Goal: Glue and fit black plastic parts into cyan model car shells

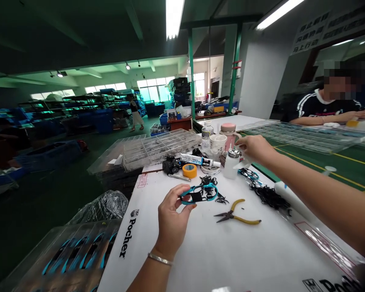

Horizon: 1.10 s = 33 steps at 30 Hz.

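Note:
Between the thumb and fingers of my left hand [174, 215] is an open blue-and-black oval frame [196, 197], raised above the white table. My right hand [255, 148] reaches to the far side, its fingertips pinched together beside a white bottle with a metal cap [231, 165]. Something thin and white, like a cloth or tissue [242, 162], hangs below those fingers. Yellow-handled pliers [237, 215] lie with jaws apart on the table, right of the frame. Small black strips [209, 181] are scattered behind the frame, and a bigger pile of black strips [269, 195] lies below my right forearm.
Orange tape [190, 170], a glue tube [197, 159], a cup [218, 144], a clear bottle [207, 134] and a pink flask [228, 134] crowd the back. Clear divided trays [161, 146] stand behind left. A tray of blue-black parts [76, 251] sits lower left. Another person [328, 101] sits at right.

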Each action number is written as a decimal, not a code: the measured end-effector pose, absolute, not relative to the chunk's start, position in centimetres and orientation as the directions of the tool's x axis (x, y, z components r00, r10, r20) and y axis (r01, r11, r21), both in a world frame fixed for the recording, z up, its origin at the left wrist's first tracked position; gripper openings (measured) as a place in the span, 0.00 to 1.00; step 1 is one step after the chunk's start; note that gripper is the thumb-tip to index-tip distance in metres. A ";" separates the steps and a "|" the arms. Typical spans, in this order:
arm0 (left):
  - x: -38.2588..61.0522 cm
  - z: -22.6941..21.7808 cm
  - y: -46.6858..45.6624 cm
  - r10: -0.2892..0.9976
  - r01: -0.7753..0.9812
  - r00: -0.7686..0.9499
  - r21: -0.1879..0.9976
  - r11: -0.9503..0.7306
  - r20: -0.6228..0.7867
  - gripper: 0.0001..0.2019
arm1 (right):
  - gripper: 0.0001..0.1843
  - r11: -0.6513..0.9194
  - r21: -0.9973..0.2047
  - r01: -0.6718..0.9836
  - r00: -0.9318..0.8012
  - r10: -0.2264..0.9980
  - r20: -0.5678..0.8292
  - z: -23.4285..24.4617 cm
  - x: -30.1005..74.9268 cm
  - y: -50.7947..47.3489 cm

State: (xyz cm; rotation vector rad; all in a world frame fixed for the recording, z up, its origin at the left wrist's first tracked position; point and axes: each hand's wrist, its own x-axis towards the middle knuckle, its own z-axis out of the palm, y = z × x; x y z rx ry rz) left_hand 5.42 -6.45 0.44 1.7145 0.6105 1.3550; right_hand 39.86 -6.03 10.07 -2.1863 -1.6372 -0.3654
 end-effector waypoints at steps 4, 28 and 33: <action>5.4 0.4 -6.4 0.784 -0.120 0.294 0.835 -0.536 0.546 0.20 | 0.18 -0.149 -0.038 0.988 0.151 0.895 0.420 8.2 39.5 -6.3; 5.0 1.6 -7.3 0.454 0.062 0.381 0.468 -0.882 0.806 0.21 | 0.17 0.448 -0.202 0.871 -0.229 0.733 0.640 10.1 28.5 -12.9; 4.9 1.6 -7.4 0.432 0.077 0.395 0.440 -0.895 0.811 0.19 | 0.16 0.593 -0.176 0.786 -0.388 0.695 0.606 7.9 24.5 -14.9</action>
